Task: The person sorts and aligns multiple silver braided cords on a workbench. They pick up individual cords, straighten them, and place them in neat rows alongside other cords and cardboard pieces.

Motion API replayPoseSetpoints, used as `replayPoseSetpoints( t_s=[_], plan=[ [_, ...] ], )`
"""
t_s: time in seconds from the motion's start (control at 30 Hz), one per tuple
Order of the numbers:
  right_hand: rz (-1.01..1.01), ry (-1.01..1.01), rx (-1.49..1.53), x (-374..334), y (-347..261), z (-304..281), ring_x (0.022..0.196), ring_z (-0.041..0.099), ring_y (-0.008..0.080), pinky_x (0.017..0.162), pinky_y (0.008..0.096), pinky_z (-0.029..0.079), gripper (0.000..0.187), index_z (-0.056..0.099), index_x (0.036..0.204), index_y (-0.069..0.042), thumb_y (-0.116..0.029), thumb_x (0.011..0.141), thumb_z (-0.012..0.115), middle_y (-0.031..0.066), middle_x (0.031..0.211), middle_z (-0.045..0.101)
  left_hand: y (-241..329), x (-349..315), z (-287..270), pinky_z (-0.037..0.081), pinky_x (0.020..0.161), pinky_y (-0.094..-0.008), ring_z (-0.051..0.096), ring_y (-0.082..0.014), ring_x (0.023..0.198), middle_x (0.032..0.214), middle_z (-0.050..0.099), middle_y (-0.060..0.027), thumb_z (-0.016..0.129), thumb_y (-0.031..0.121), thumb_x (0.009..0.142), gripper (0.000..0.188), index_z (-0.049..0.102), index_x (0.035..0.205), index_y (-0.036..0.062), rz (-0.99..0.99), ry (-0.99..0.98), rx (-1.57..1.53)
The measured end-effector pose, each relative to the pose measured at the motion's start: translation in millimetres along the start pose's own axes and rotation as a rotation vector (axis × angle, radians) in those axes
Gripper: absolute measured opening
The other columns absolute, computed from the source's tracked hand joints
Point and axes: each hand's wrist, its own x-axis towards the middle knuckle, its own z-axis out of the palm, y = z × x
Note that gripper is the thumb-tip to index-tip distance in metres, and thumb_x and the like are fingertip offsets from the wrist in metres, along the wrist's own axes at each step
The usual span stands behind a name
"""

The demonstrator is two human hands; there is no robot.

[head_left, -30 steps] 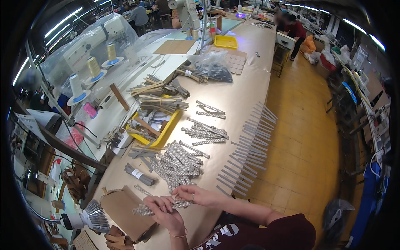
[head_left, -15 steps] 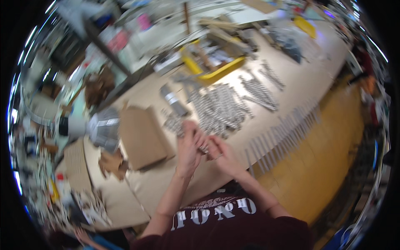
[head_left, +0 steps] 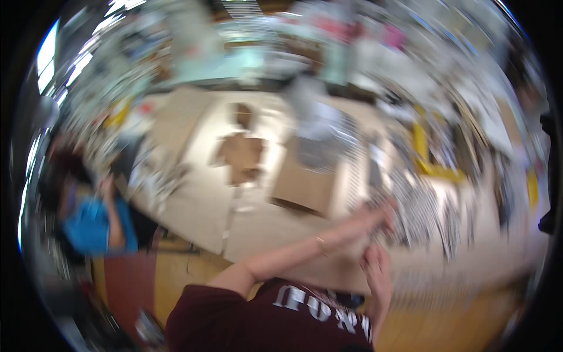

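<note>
The striped strips (head_left: 416, 208) lie in a pile on the counter (head_left: 258, 226), just right of your left hand (head_left: 376, 217). They look light, bendy and tough; pinch one near its middle. Blur hides whether your left or right hand (head_left: 375, 261) has a closed grip. Unlike half a second ago, your hands are apart, and the pile sits farther right in view.
</note>
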Motion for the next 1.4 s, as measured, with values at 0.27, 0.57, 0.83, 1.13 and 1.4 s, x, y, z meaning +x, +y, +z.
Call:
replayPoseSetpoints(
  t_s=[0.27,0.57,0.83,1.13,1.4],
  plan=[
    [-0.141,-0.087,-0.221,22,-11,30,0.059,0.036,0.0042,0.051,0.0214,0.028,0.031,0.046,0.083,-0.008,-0.031,0.104,0.049,-0.0051,0.069,0.039,32,-7,-6,0.026,0.046,-0.0235,0.023,-0.0054,0.050,0.062,0.027,0.0082,0.042,0.049,0.104,0.045,0.052,0.094,0.0062,0.086,0.004,-0.151],
    [-0.181,-0.184,-0.310,42,-24,45,0.058,0.036,0.0044,0.051,0.0216,0.027,0.032,0.046,0.083,-0.008,-0.031,0.105,0.048,-0.0049,0.068,0.039,66,-21,-20,0.017,0.038,-0.0219,0.020,-0.0039,0.046,0.063,0.026,0.0087,0.036,0.049,0.105,0.039,0.041,0.086,0.0161,0.158,0.141,-0.445],
    [-0.166,-0.207,-0.320,36,-16,38,0.058,0.035,0.0045,0.051,0.0218,0.027,0.032,0.046,0.083,-0.007,-0.032,0.105,0.048,-0.0047,0.068,0.039,56,-31,-23,0.018,0.038,-0.0209,0.021,-0.0027,0.045,0.061,0.026,0.0092,0.039,0.058,0.101,0.045,0.042,0.086,0.0158,0.112,0.101,-0.489],
    [-0.215,-0.218,-0.327,21,-10,42,0.057,0.035,0.0052,0.050,0.0229,0.028,0.035,0.048,0.084,-0.004,-0.032,0.105,0.044,-0.0030,0.066,0.041,44,-10,-49,0.016,0.038,-0.0228,0.017,-0.0052,0.042,0.057,0.024,0.0093,0.029,0.051,0.105,0.044,0.033,0.073,0.0222,-0.217,0.140,-0.850],
    [-0.176,-0.177,-0.519,11,-33,46,0.055,0.045,0.0159,0.053,0.0345,0.037,0.031,0.052,0.087,0.001,-0.025,0.103,0.046,0.0064,0.061,0.047,40,-14,-39,0.018,0.039,-0.0236,0.020,-0.0061,0.043,0.058,0.023,0.0083,0.031,0.047,0.106,0.044,0.033,0.071,0.0203,-0.101,0.201,-0.652]
  ],
)
